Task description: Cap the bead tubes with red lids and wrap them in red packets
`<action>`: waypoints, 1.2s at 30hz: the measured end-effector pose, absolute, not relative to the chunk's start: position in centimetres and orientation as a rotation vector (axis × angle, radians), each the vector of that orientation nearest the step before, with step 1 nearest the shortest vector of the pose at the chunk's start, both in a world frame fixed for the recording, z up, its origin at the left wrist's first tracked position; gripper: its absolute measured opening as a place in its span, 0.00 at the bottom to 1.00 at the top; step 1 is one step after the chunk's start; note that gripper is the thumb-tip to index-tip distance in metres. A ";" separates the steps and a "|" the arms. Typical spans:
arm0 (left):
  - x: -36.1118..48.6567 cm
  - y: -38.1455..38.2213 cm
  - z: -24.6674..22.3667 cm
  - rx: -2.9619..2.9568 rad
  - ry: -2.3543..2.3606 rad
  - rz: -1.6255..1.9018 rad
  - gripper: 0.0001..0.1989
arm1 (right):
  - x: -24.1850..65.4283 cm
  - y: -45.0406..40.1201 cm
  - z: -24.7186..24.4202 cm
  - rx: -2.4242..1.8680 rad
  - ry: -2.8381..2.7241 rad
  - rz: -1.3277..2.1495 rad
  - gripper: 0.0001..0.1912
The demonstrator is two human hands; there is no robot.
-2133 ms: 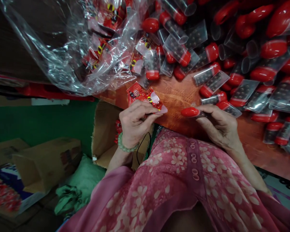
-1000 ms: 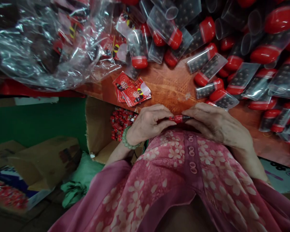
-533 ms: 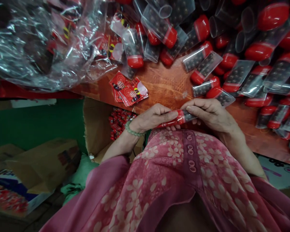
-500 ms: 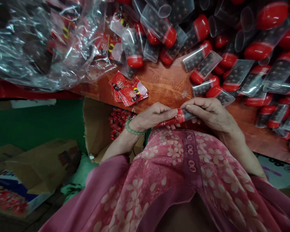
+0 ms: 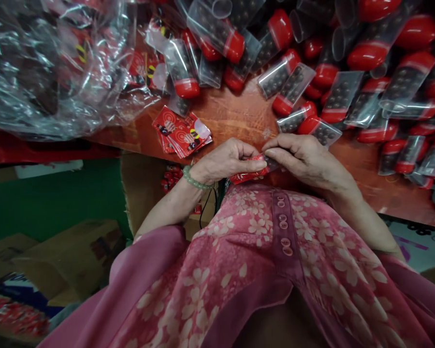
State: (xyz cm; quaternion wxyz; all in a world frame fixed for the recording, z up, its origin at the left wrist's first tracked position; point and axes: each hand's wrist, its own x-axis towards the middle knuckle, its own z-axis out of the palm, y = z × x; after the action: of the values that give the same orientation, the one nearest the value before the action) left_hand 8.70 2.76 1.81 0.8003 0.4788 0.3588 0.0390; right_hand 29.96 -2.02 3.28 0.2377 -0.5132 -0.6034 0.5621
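Observation:
At the table's edge, close to my body, both hands are closed around one small tube (image 5: pixel 273 165). My left hand (image 5: pixel 228 158) grips the part of it covered by a shiny red printed sleeve (image 5: pixel 249 176), thumb on top. My right hand (image 5: pixel 304 153) pinches the clear far end between thumb and fingers, which hide much of it. Beyond my left hand lies a small fanned stack of flat red printed sleeves (image 5: pixel 183 134). Near my right hand, a clear tube with a red cap (image 5: pixel 319 129) holds dark little balls.
Many similar red-capped tubes (image 5: pixel 340 96) are heaped across the back and right of the wooden table (image 5: pixel 235 108). A crinkled clear plastic bag (image 5: pixel 94 96) sits at the back left. Below the edge stands a cardboard box (image 5: pixel 139 186) containing red pieces; further cartons (image 5: pixel 72 251) stand lower left.
My hands have come closer together on the tube, and less of its dark contents shows between them. The view has shifted slightly, so the table things appear further left.

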 end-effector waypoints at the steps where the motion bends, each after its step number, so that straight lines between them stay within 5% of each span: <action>1: 8.9 2.7 1.8 1.005 0.765 0.086 0.23 | 30.0 -2.0 3.3 -1.403 -1.656 1.538 0.12; 9: 9.6 2.6 1.6 0.867 0.800 0.104 0.28 | 30.9 -2.8 2.5 -1.319 -1.105 1.902 0.16; 15: 8.2 1.4 1.0 0.709 0.841 0.415 0.36 | 30.2 -3.1 2.2 -1.392 -0.783 1.685 0.18; 20: 10.5 -0.8 1.0 0.536 0.874 0.687 0.28 | 28.9 -2.2 1.5 -1.352 -0.613 1.589 0.24; 31: 14.2 0.4 1.3 0.409 0.877 0.879 0.25 | 28.7 -3.0 1.5 -1.264 -1.047 1.541 0.25; 36: 15.3 0.4 1.0 0.347 0.953 0.961 0.27 | 28.6 -3.7 0.5 -1.393 -1.305 1.160 0.19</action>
State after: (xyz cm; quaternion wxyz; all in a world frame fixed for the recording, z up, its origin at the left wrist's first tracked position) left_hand 15.33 0.36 0.97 0.7658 0.1597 0.4386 0.4424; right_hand 28.57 -3.66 0.47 0.4388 -0.5604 -0.5249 0.4667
